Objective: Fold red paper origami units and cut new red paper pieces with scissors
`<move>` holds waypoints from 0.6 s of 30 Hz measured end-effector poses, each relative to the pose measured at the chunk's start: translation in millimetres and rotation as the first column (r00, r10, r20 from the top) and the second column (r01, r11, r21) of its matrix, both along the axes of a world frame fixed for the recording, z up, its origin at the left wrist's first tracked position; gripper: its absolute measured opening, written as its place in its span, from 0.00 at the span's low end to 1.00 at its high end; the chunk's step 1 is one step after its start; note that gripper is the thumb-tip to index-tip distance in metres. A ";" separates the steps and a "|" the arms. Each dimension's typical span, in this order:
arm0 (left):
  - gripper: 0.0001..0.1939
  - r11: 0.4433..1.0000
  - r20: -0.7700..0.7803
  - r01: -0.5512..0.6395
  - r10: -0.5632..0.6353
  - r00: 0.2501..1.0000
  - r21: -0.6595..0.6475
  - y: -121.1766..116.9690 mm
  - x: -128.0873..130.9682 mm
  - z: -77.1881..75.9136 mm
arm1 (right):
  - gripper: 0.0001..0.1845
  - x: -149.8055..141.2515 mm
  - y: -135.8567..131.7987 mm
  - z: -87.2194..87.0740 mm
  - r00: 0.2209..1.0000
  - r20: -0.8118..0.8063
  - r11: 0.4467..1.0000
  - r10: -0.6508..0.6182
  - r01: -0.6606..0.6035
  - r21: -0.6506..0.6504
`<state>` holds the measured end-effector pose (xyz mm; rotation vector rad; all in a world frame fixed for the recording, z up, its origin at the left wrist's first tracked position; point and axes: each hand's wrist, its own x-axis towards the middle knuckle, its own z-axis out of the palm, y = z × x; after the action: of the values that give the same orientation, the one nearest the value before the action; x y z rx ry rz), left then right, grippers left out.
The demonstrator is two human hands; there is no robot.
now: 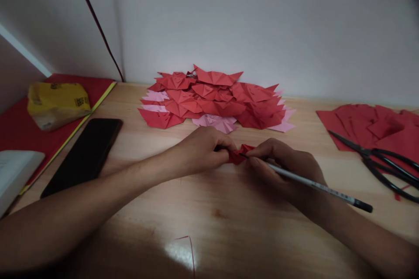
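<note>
Between my hands, low over the wooden table, is a small folded red paper (236, 156), partly hidden by my fingers. My left hand (209, 150) pinches its left side. A slim grey pen with a black end (310, 182) is gripped in my right hand (286, 163), its dark tip touching the red paper or just above it. My right fingertips are close to the paper's right edge. Just beyond my hands stands a heap of folded red and pink paper pieces (216, 100), some with small drawn marks like faces.
Black-handled scissors (368, 153) lie against a pile of red paper (393, 126) at the right. On the left are a black phone (83, 154), a yellow packet (59, 102) on a red sheet (13, 115), and a white object (18, 174). A wall (262, 26) rises behind the table (183, 209).
</note>
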<state>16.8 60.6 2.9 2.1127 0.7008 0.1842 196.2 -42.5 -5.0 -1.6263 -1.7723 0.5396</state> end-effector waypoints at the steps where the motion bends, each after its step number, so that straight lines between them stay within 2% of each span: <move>1: 0.18 1.000 0.002 -0.001 0.001 1.000 0.000 0.0 -0.1 -0.2 | 0.05 0.0 0.2 -0.2 1.000 0.002 1.000 0.000 0.000 0.000; 18: 0.18 1.000 0.016 0.002 -0.002 1.000 -0.021 -0.3 0.2 -1.7 | 0.04 -0.6 -0.1 -1.4 1.000 -0.001 1.000 -0.012 0.012 -0.007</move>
<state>17.0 60.3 1.1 2.0894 0.6884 0.1921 195.6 -42.5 -6.4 -1.6402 -1.7607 0.5418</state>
